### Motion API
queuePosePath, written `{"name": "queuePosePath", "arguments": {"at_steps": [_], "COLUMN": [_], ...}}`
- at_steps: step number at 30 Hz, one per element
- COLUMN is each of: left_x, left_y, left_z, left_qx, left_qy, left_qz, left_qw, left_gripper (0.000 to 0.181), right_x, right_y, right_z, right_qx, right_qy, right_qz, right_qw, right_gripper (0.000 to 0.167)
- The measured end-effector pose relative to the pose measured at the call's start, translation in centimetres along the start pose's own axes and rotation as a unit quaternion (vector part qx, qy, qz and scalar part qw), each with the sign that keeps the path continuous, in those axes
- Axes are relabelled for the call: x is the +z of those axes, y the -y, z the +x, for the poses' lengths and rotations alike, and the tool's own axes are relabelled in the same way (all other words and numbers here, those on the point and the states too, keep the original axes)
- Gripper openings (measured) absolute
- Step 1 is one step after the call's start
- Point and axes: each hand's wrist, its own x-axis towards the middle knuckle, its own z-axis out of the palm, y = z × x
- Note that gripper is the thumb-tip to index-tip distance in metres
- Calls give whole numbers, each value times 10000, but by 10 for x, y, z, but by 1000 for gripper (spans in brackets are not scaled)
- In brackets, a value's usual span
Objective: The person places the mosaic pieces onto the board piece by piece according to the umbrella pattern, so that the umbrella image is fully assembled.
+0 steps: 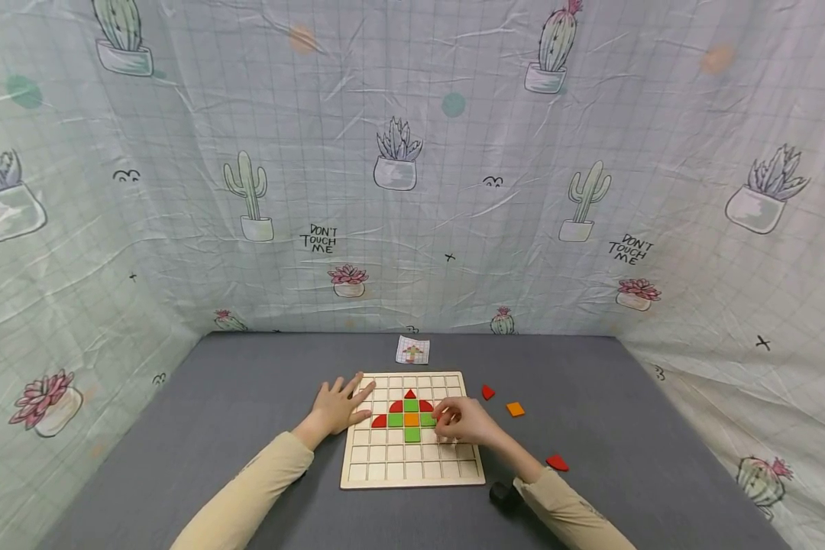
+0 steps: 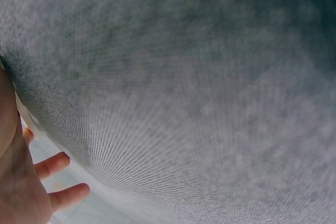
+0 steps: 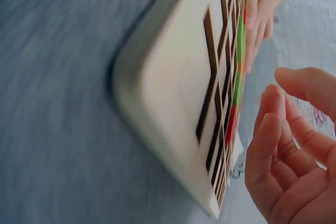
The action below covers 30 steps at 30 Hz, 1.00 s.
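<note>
A wooden grid board (image 1: pixel 412 484) lies on the table with coloured tiles in its cells. An orange square (image 1: pixel 411 419) has green squares around it, and red rounded tiles (image 1: pixel 380 421) stand at the sides, with a red triangle (image 1: pixel 410 395) on top. My left hand (image 1: pixel 333 405) rests on the board's left edge, fingers spread. Over the right side hovers my right hand (image 1: pixel 462 422), fingers loosely bent beside a partly hidden red tile (image 3: pixel 230 127). In the right wrist view its thumb and fingertips stand apart, nothing between them.
Right of the board lie a red tile (image 1: pixel 488 392), an orange square tile (image 1: pixel 516 409) and another red tile (image 1: pixel 558 463). A printed pattern card (image 1: pixel 412 351) is behind the board. A black object (image 1: pixel 502 496) sits by the right sleeve. A cactus-print curtain (image 1: pixel 412 229) encloses the table.
</note>
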Motion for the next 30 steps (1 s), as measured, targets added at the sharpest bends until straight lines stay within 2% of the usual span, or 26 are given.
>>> {"name": "queuePosePath", "arguments": {"at_steps": [12,19,26,30], "left_x": [0,2,1,14], "left_y": [-1,-1,0,5], "left_z": [1,1,1,9], "left_qx": [-37,-20,-58,-80], "left_qy": [101,23,-26,-10], "left_qz": [-36,10,109,47], "left_qw": [9999,10000,9999,10000], "left_gripper": [56,56,57,58], "right_x": [-36,-61,-82,-93], "right_y": [-13,-30,-48,-61], "right_z": [-18,-31,-43,-47], "right_qx": [-252,127,246,412], "right_qy": [8,22,-168,-166], "right_qz": [-38,-118,-438,-580], "right_qw": [9997,9998,9986,9973], "right_gripper": [20,26,26,28]}}
